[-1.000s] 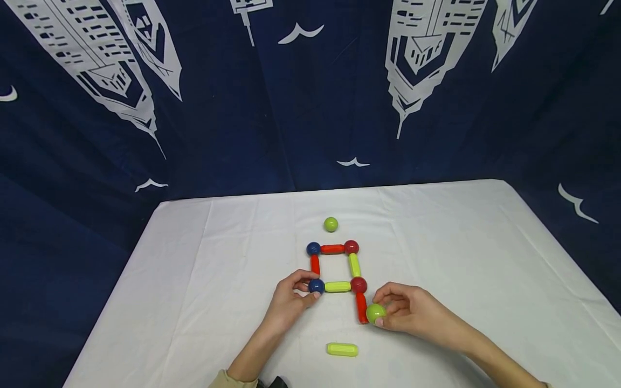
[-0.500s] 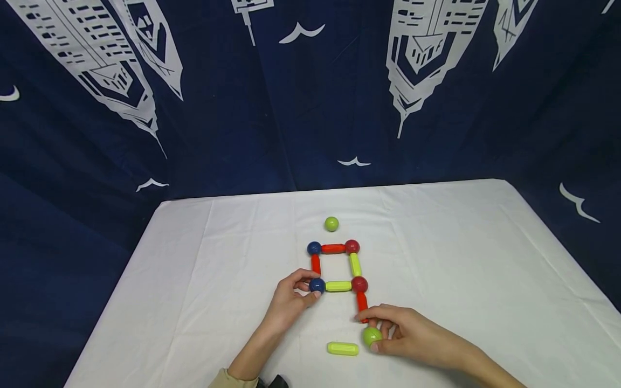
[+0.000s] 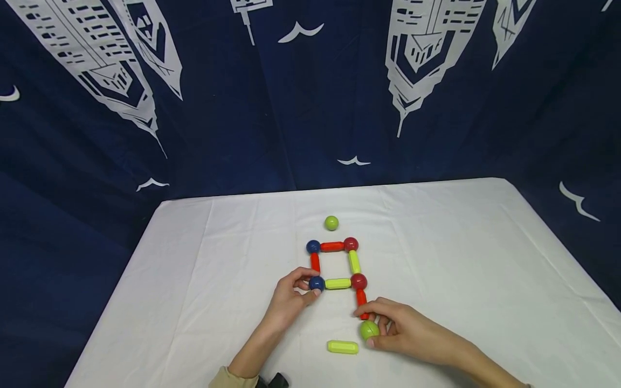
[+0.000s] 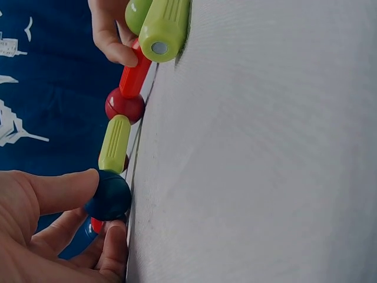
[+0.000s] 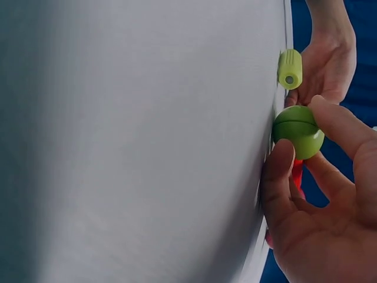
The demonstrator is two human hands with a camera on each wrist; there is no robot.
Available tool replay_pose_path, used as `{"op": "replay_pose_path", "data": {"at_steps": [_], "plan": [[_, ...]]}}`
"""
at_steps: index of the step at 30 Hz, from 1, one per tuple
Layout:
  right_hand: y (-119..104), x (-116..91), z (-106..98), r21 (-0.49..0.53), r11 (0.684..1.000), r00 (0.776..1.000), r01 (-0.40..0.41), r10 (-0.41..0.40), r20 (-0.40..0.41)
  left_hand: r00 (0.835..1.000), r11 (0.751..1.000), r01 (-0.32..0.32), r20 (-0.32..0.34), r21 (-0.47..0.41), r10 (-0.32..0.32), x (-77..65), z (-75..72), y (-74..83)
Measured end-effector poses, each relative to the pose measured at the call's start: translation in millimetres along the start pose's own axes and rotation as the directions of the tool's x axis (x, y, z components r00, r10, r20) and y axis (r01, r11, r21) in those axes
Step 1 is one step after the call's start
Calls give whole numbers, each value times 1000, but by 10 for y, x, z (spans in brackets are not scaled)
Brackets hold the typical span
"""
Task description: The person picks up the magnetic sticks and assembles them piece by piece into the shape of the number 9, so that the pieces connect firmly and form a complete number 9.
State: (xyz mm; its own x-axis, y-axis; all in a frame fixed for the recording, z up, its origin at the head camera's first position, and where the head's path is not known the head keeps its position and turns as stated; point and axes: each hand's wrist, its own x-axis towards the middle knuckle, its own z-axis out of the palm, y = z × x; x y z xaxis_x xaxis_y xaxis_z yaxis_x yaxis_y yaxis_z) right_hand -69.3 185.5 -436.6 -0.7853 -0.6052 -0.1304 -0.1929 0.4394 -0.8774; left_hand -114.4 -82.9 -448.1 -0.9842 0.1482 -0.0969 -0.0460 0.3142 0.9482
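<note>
A square of magnetic rods and balls lies on the white cloth. My left hand (image 3: 287, 304) pinches the blue ball (image 3: 317, 284) at its near left corner between thumb and fingers. At the near right corner is a red ball (image 3: 358, 281), from which a red rod (image 3: 361, 300) runs toward me. Between thumb and fingers my right hand (image 3: 407, 330) holds a green ball (image 3: 369, 330) by the rod's near end. Its index finger reaches across to the rod. Whether ball and rod touch I cannot tell. In the right wrist view the green ball (image 5: 298, 134) shows a seam.
A loose yellow-green rod (image 3: 342, 347) lies nearer me, left of the held ball. Beyond the square sits another green ball (image 3: 332, 223). A dark blue curtain (image 3: 310, 108) with white prints hangs behind the table (image 3: 233, 242).
My right hand has carried the green ball from the red rod's right side round to its near end, dipping toward me, then slightly back. The left hand keeps its hold on the blue ball.
</note>
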Motion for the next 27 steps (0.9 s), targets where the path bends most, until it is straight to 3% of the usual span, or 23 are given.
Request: {"op": "replay_pose_path", "data": {"at_steps": [21,27], "plan": [[40,47,-36,96,995,999,-9,5,34,1000,1000,-7,2,-29,7,-16,-24,71],[63,43,-41,142,990,999,-22,15,50,997,998,-17,-77,63,21,-141,-6,77]]}}
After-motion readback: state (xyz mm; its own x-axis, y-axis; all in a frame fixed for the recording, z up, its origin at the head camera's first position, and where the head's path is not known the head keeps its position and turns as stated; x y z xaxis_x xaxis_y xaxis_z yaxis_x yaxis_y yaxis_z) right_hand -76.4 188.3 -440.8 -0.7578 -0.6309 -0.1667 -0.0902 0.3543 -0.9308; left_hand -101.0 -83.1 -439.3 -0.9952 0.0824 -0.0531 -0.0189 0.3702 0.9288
